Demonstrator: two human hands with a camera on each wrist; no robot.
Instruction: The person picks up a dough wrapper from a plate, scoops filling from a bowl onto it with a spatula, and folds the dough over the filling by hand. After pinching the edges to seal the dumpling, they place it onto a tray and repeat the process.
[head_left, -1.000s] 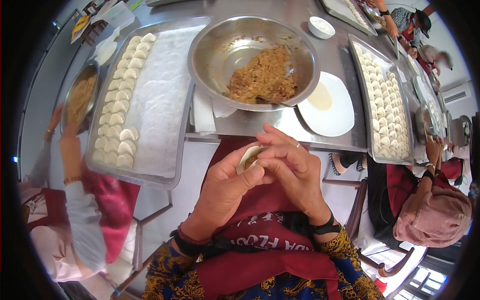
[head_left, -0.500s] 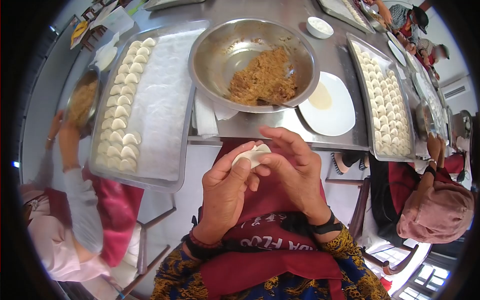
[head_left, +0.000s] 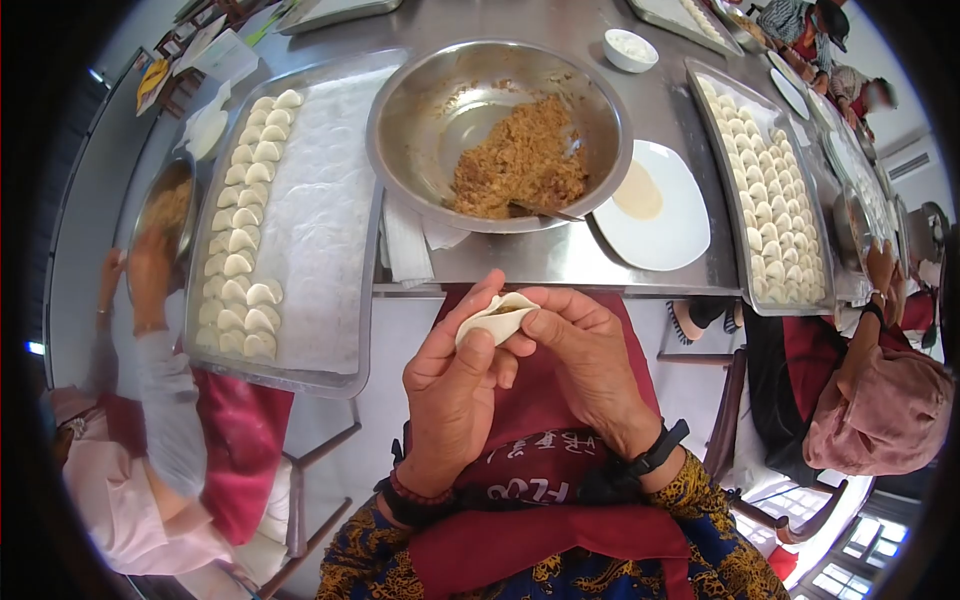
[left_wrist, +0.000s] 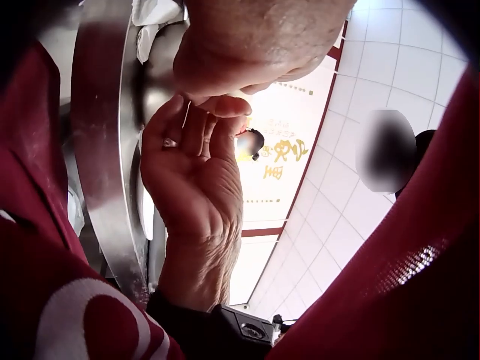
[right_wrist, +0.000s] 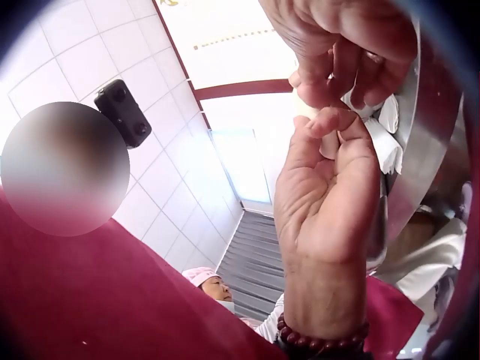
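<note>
In the head view a round dumpling wrapper (head_left: 490, 324), folded part way round brown filling that shows at its top, is between both hands over the apron. My left hand (head_left: 450, 375) holds it from the left, thumb on the near face and fingers behind. The right hand (head_left: 590, 365) pinches the wrapper's right edge between thumb and forefinger. In the left wrist view the ringed right hand (left_wrist: 199, 187) meets the left fingertips; there the dumpling is hidden. The right wrist view shows the left hand (right_wrist: 330, 191), with red beads at its wrist, fingertips up against the right hand.
A steel bowl (head_left: 385, 160) of filling with a utensil in it stands at the table edge. Left of it is a tray (head_left: 320, 220) with rows of dumplings; right are a white plate (head_left: 680, 225) and another filled tray (head_left: 690, 130). People sit on both sides.
At first the wrapper was cupped round the filling; then it was folded over, and now its top gapes and shows filling. The right fingers, raised before, have come down to its edge.
</note>
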